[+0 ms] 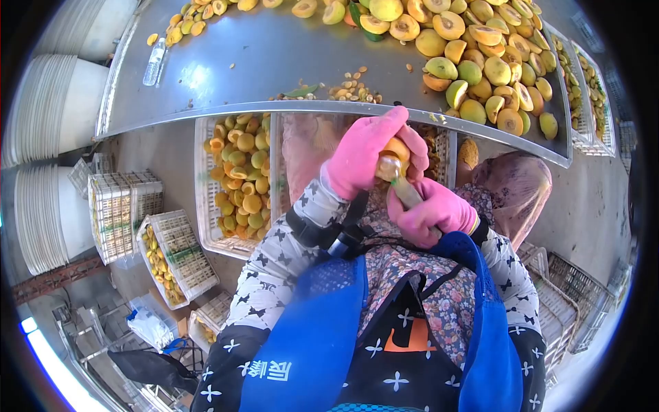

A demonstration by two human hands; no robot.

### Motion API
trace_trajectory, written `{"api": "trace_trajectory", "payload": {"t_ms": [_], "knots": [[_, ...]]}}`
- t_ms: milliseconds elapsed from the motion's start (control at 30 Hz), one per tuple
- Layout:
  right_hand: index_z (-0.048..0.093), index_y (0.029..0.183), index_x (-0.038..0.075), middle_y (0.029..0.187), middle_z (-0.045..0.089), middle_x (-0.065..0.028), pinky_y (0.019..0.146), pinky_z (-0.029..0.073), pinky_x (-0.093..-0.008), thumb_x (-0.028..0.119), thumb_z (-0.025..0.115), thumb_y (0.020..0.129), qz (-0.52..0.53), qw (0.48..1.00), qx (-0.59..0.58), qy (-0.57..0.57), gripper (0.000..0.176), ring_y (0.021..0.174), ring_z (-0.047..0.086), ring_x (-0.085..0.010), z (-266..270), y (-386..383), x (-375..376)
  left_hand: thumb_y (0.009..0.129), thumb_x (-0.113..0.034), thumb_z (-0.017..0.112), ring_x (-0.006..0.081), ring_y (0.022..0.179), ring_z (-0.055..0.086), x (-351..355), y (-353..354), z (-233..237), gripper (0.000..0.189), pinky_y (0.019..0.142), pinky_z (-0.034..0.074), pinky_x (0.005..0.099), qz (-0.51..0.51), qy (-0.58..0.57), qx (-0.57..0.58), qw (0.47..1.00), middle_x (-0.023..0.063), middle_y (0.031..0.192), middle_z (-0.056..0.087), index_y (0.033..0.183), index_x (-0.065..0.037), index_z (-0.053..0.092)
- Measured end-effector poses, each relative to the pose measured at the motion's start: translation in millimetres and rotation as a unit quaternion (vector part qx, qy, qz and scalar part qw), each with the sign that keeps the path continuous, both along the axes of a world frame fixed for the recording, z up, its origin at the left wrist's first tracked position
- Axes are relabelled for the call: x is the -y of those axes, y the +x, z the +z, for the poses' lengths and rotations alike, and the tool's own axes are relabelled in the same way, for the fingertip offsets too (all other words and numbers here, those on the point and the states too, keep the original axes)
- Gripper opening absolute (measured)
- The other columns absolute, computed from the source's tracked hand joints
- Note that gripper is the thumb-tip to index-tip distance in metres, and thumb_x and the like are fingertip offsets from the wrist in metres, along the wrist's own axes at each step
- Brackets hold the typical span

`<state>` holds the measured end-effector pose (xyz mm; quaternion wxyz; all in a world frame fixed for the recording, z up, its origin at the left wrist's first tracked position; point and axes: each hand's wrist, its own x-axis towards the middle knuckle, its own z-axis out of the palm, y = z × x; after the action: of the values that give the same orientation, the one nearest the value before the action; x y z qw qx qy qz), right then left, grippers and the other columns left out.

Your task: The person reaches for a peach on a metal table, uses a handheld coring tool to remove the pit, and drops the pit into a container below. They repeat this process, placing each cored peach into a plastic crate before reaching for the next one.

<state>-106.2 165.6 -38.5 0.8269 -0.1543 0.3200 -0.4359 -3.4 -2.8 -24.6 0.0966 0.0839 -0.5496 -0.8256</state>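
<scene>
Close by the metal table (226,65), the pink-gloved left hand (364,151) cups an orange fruit (397,148); the right hand (436,211) grips a tool (407,193), tip at the fruit.

Clear bottle (154,63) lying on the metal table (240,62) near its left end; at far left, white stacks (44,103) of trays or tubs, with a reddish bar (58,280) just beside; at lower right, crates (580,302).

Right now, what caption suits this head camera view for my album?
Pink-gloved left hand holding a fruit, right hand gripping a tool, before a metal table bearing fruit halves.
</scene>
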Motion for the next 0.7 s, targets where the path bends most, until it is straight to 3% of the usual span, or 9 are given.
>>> {"api": "trace_trajectory", "payload": {"t_ms": [100,133,167,300,367,433,533,667,700], "knots": [[0.061,0.095,0.003,0.064,0.056,-0.0007,0.044,0.039,-0.0231,0.015,0.068,0.086,0.028,0.998,-0.051,0.006,0.016,0.05,0.051,-0.0087,11.3,-6.9,7.7,0.108,-0.035,0.032,0.0184,0.065,0.066,8.1,6.6,-14.3,0.054,0.067,0.054,0.0323,0.05,-0.125,-0.064,0.989,0.0105,0.078,0.069,0.086,0.0,0.066],[0.061,0.096,0.004,0.065,0.057,-0.0009,0.045,0.04,-0.023,0.016,0.068,0.086,0.026,0.997,-0.077,0.01,0.017,0.05,0.052,-0.0085,17.4,-9.7,9.7,0.107,-0.027,0.039,0.0167,0.07,0.067,10.0,12.5,-15.8,0.041,0.067,0.055,0.0308,0.104,0.015,0.056,0.993,0.0086,0.081,0.07,0.09,-0.002,0.065],[0.06,0.096,0.002,0.066,0.058,-0.0019,0.045,0.04,-0.0235,0.015,0.068,0.085,0.032,0.991,-0.125,0.02,0.018,0.051,0.053,-0.0094,19.9,-10.6,11.2,0.105,-0.023,0.044,0.0154,0.073,0.068,20.5,26.0,-12.6,0.032,0.068,0.056,0.0289,0.109,-0.126,0.07,0.983,0.0077,0.084,0.071,0.092,-0.002,0.066],[0.057,0.096,0.0,0.073,0.061,-0.0038,0.048,0.044,-0.0244,0.018,0.065,0.087,0.032,0.942,-0.332,0.044,0.021,0.054,0.057,-0.0107,5.2,-27.4,3.9,0.098,-0.018,0.06,0.0166,0.09,0.068,90.8,115.5,7.8,0.02,0.079,0.055,0.028,0.186,-0.512,0.184,0.818,0.0079,0.101,0.07,0.109,-0.005,0.068],[0.056,0.094,0.001,0.074,0.061,-0.0039,0.048,0.045,-0.0246,0.018,0.065,0.088,0.003,0.906,-0.414,0.087,0.02,0.055,0.058,-0.0105,-4.7,-44.3,1.1,0.097,-0.019,0.063,0.0185,0.098,0.067,112.6,132.1,6.6,0.024,0.085,0.054,0.0295,0.329,-0.579,0.243,0.705,0.0087,0.107,0.069,0.114,-0.005,0.069],[0.055,0.091,0.001,0.071,0.061,-0.004,0.047,0.045,-0.0253,0.019,0.066,0.086,-0.102,0.899,-0.413,0.105,0.021,0.054,0.058,-0.0111,1.5,-57.7,4.2,0.097,-0.02,0.064,0.0192,0.1,0.066,109.3,96.3,15.3,0.026,0.088,0.053,0.0305,0.316,-0.518,0.191,0.772,0.0091,0.11,0.068,0.118,-0.005,0.068],[0.058,0.097,0.001,0.069,0.059,-0.002,0.049,0.045,-0.0245,0.02,0.067,0.086,-0.054,0.89,-0.447,0.078,0.024,0.054,0.058,-0.01,34.6,-67.6,-7.5,0.093,-0.026,0.069,0.0181,0.1,0.066,78.0,13.2,21.8,0.038,0.087,0.052,0.0297,0.229,-0.417,0.148,0.867,0.0109,0.11,0.069,0.123,-0.003,0.065],[0.06,0.114,0.001,0.07,0.059,-0.0009,0.051,0.046,-0.0245,0.02,0.067,0.085,-0.105,0.882,-0.455,0.065,0.036,0.055,0.057,-0.0088,29.9,-56.6,-42.8,0.083,-0.04,0.076,0.0233,0.1,0.066,36.9,-104.6,1.5,0.064,0.089,0.052,0.0333,0.064,-0.275,0.296,0.913,0.0152,0.111,0.068,0.13,0.0,0.058],[0.059,0.117,0.001,0.07,0.059,-0.001,0.051,0.046,-0.0248,0.02,0.068,0.085,-0.131,0.873,-0.464,0.072,0.038,0.055,0.057,-0.0087,27.0,-53.8,-49.1,0.083,-0.04,0.076,0.0261,0.101,0.066,36.8,-127.7,-10.8,0.066,0.09,0.052,0.035,0.052,-0.332,0.301,0.892,0.0167,0.111,0.067,0.132,0.0,0.056]]}}
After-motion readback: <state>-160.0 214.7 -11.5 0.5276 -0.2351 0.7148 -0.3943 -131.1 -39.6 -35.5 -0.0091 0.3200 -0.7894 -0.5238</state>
